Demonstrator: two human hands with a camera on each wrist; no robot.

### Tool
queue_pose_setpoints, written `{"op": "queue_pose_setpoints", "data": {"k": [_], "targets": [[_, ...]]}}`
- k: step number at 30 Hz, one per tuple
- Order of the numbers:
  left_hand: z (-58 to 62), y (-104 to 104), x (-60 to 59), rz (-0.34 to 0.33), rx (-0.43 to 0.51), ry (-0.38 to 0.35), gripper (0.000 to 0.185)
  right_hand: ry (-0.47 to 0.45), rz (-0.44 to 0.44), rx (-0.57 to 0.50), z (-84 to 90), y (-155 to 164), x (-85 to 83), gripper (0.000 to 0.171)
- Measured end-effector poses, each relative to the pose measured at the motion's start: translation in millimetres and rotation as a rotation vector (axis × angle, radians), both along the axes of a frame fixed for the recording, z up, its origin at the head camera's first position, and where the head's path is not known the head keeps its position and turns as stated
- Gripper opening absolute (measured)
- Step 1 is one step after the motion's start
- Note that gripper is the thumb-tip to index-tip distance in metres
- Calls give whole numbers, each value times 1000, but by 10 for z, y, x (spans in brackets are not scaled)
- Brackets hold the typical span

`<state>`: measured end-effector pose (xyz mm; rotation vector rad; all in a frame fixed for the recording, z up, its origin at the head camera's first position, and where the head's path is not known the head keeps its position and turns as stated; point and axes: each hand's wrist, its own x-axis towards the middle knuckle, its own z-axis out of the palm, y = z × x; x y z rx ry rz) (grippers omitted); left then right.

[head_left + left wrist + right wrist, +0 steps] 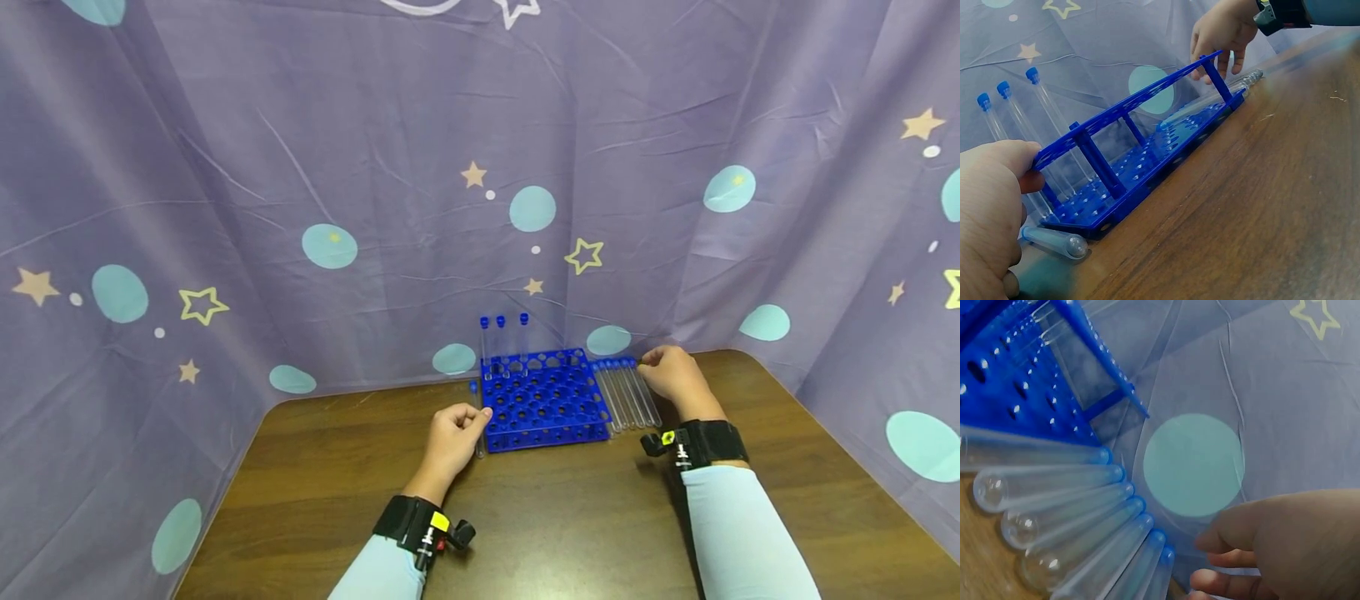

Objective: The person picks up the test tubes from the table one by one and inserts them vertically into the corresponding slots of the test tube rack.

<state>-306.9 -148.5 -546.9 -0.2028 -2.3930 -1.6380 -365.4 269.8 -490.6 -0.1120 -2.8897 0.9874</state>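
Two pale-blue sleeves (750, 533) nearest, black strap (723, 442) on each wrist, over a brown wood counter (570, 525). Left hand (453, 437) pinches the blue rack (547, 404) by its left edge. Loose tube (1060, 242) lies along that same side, just beside the rack. On the rack's right, seven capped tubes (628, 396) lie side by side on the counter, cap ends away from the person. Right hand (675, 379) is at the cap end of the outermost one, fingers loosely bent, nothing visibly gripped; can't tell if a fingertip touches. Three upright tubes (501, 343), blue-capped, stand in the rack at back left, wider gap before the third. Purple patterned curtain (420, 125) behind everything.

My read: rack-filling, left steadying, right going for another tube. Next move probably calls for a pinch near the cap, a lift off the neighbour, a turn to vertical, then lining up over a free hole.

Views: right wrist separates the seven caps and shows space between thumb and fingers; head blurs both. Left wrist shows thumb over the rack's top plate and the loose tube's rounded end. Only head gets the whole layout.
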Motion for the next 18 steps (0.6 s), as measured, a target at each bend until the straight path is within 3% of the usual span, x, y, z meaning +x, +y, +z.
{"op": "queue_pose_setpoints", "data": {"k": [18], "targets": [[-12, -4, -17, 6, -29, -11, 31, -95, 47, 15, -205, 140, -155, 48]]}}
